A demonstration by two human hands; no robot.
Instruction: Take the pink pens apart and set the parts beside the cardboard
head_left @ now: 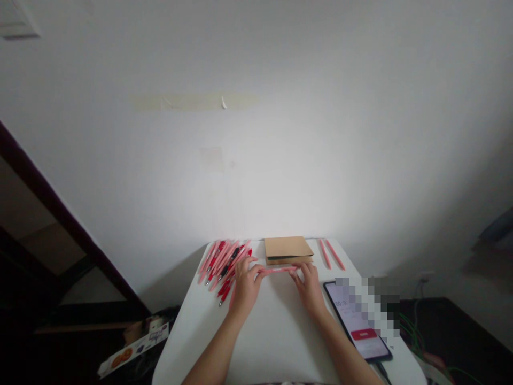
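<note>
A pink pen (277,270) lies crosswise between my two hands, just in front of a brown cardboard-like folder (286,247). My left hand (246,280) pinches its left end, and my right hand (306,280) grips its right end with thumb and fingers. Beside my left hand is a pile of pens (224,259), mostly pink, some red and one black; my left hand covers part of it. Two pink pens (332,254) lie side by side at the back right of the table.
At the right edge of the white table (272,342) lies a phone (358,326) with its screen lit and a cable (383,371) at its lower end. A white wall (280,133) stands directly behind the table. Green cables (412,329) hang at the right.
</note>
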